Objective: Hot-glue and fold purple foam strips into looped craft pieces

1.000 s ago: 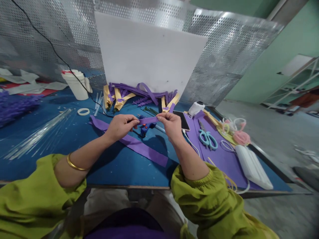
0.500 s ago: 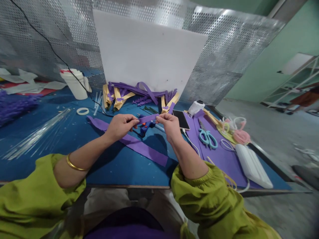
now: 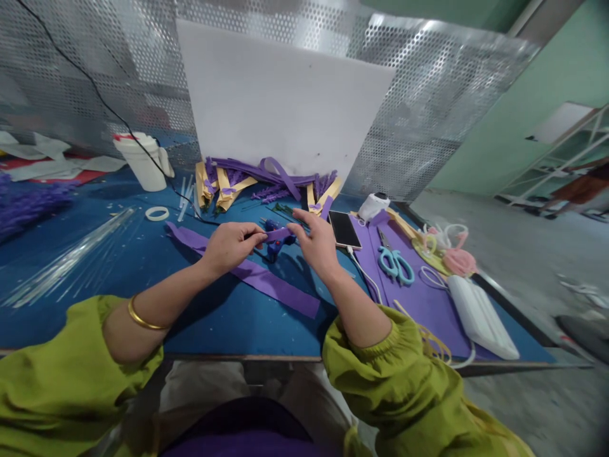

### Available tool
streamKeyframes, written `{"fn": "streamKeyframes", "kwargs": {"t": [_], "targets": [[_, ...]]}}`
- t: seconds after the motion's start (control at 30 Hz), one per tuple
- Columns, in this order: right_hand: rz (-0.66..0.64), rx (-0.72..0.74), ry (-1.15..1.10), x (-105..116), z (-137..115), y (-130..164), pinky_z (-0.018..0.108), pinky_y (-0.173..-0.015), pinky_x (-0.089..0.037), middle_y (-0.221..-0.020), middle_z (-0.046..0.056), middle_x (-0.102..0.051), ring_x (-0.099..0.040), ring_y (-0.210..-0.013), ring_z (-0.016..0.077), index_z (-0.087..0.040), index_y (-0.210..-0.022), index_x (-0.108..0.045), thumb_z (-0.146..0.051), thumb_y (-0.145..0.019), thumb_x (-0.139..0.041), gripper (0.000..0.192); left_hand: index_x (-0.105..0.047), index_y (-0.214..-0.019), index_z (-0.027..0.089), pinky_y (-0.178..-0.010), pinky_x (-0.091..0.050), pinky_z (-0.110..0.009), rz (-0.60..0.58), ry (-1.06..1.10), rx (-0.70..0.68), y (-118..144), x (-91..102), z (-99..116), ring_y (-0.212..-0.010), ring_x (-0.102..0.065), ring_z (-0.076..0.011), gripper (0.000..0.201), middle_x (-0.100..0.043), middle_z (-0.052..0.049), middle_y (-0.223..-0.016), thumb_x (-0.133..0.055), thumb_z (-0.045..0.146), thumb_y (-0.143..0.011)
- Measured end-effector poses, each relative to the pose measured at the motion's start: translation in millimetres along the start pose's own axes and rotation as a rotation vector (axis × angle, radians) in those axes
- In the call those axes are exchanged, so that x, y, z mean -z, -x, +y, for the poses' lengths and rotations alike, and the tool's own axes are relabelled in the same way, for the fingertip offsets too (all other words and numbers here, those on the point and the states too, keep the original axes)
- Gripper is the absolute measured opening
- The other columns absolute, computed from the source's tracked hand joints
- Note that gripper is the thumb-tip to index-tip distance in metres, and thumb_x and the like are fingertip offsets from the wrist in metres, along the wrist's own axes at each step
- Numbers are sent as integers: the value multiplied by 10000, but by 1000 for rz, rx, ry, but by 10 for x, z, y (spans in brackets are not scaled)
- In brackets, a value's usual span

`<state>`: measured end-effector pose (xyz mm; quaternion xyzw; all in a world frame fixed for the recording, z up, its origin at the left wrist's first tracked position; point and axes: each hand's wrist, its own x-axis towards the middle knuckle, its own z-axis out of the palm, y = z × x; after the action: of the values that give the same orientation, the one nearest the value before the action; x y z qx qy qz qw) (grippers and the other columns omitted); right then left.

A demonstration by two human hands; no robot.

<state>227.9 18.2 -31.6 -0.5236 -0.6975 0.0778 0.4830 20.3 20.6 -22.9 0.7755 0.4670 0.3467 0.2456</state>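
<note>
A narrow purple strip (image 3: pixel 278 235), apparently paper or fabric, is stretched between my hands above the table. My left hand (image 3: pixel 233 246) pinches one end between thumb and fingers. At the other end, the thumb of my right hand (image 3: pixel 316 244) presses on the strip; its index finger is raised and the fingers beneath are partly hidden. Behind and below the strip lies a blue glue gun (image 3: pixel 273 252), partly covered by it. A wider purple strip (image 3: pixel 280 295) rests flat on the table under my left hand.
Light-blue scissors (image 3: pixel 396 265), a phone (image 3: pixel 345 229) and a white power bank-like block (image 3: pixel 483 317) with cables are on the right. Purple strips and small wrapped lavender bunches (image 3: pixel 228 190) stand along the back board (image 3: pixel 285 101). A white jug (image 3: pixel 143 162) and tape roll (image 3: pixel 157 214) sit left.
My right hand has shifted left along the narrow strip, towards my left hand, and its index finger has lifted. The visible span between the hands is shorter. My left hand barely moved.
</note>
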Motion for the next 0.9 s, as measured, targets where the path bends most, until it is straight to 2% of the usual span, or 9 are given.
{"fn": "streamKeyframes", "kwargs": {"t": [0.07, 0.17, 0.27, 0.33, 0.5, 0.6, 0.7, 0.8, 0.9], "targets": [[-62, 193, 130, -3, -57, 24, 417, -1072, -340, -1042, 40, -757, -637, -1083, 229, -240, -970, -734, -291, -904, -656, 114, -768, -842, 212, -588, -403, -252, 3, -66, -44, 10, -8, -1, -613, -639, -164, 288, -732, -2, -676, -571, 416, -889], [-130, 310, 220, -13, -110, 56, 412, -1128, -268, -870, -6, -752, -659, -955, 183, -248, -811, -717, -272, -945, -620, 167, -780, -873, 233, -586, -373, -253, 0, -143, -94, 20, -19, -6, -643, -630, -159, 292, -738, 5, -708, -566, 429, -902], [-96, 272, 267, -13, -119, 66, 394, -1099, -301, -794, -10, -729, -645, -841, 168, -232, -744, -691, -285, -948, -618, 222, -787, -901, 249, -588, -363, -253, 7, -162, -89, 22, -22, -18, -670, -635, -162, 298, -743, 9, -717, -564, 447, -908], [-77, 265, 278, -10, -124, 69, 401, -1104, -291, -846, -1, -742, -648, -893, 177, -236, -784, -705, -288, -951, -614, 197, -789, -917, 253, -594, -363, -253, 19, -164, -90, 22, -20, -26, -691, -643, -165, 294, -752, 7, -738, -566, 444, -908], [-112, 391, 276, -6, -149, 92, 416, -1143, -239, -908, -7, -755, -655, -947, 175, -244, -875, -725, -278, -959, -607, 149, -787, -900, 252, -595, -360, -256, -1, -167, -117, 28, -18, -25, -679, -639, -163, 276, -750, 6, -736, -571, 423, -902], [-74, 352, 335, 4, -143, 88, 403, -1114, -289, -806, -5, -730, -644, -856, 174, -227, -789, -705, -277, -959, -600, 205, -783, -875, 252, -595, -363, -253, -7, -152, -97, 23, -12, -18, -696, -645, -169, 297, -750, 4, -733, -567, 453, -902], [-35, 300, 358, 10, -131, 75, 426, -1121, -279, -856, 5, -743, -644, -920, 194, -239, -830, -719, -284, -960, -597, 184, -782, -869, 246, -597, -367, -252, 11, -157, -78, 13, -4, -14, -702, -641, -174, 310, -750, -4, -739, -559, 458, -905], [-82, 326, 334, 0, -133, 78, 446, -1151, -234, -967, 5, -760, -643, -992, 196, -266, -923, -735, -301, -970, -582, 164, -784, -869, 241, -588, -359, -254, -5, -175, -82, 14, -9, -8, -675, -624, -168, 304, -746, -5, -735, -558, 441, -905], [-118, 345, 356, -1, -138, 86, 435, -1149, -244, -891, 5, -749, -641, -913, 188, -256, -849, -723, -304, -978, -558, 215, -783, -861, 239, -575, -352, -255, -16, -180, -98, 17, -17, -15, -654, -616, -164, 310, -740, -3, -716, -560, 450, -904]]}}
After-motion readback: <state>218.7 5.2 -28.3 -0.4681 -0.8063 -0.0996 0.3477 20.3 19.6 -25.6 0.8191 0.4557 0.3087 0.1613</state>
